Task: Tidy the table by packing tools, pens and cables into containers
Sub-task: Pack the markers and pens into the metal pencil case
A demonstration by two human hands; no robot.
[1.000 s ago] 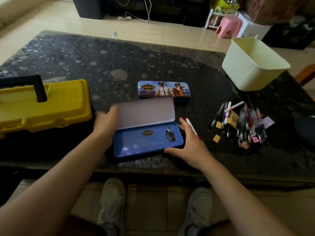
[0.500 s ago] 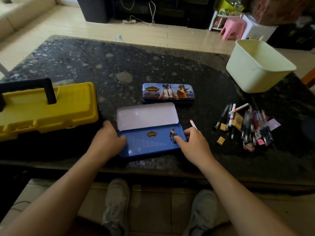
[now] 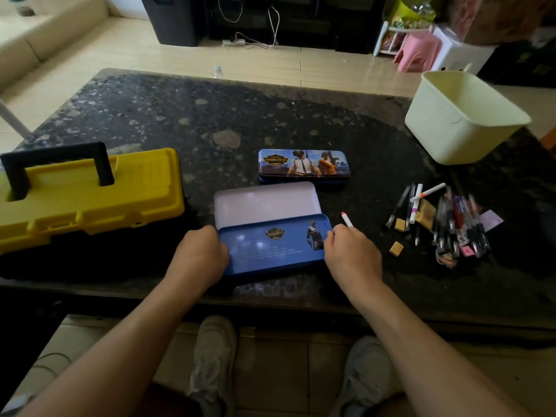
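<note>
An open blue pencil tin [image 3: 272, 245] lies near the table's front edge, its pale lid [image 3: 266, 203] folded back flat. My left hand [image 3: 200, 255] grips the tin's left end. My right hand [image 3: 352, 254] curls its fingers against the right end. A white pen with a red tip [image 3: 346, 219] pokes out from behind my right hand, its lower part hidden. A second, closed printed tin [image 3: 304, 165] sits just behind. Several loose pens [image 3: 451, 221] and small erasers [image 3: 396, 248] lie to the right.
A yellow toolbox with a black handle [image 3: 87, 194] stands closed at the left. A cream plastic bin [image 3: 460, 118] stands at the back right. The dark stone table [image 3: 210, 115] ends just in front of my hands; my shoes show below it.
The lid, tilted up under my left hand a second ago, now lies flat. My left hand has dropped to the tin's left end. My right fingers have curled in at the right end.
</note>
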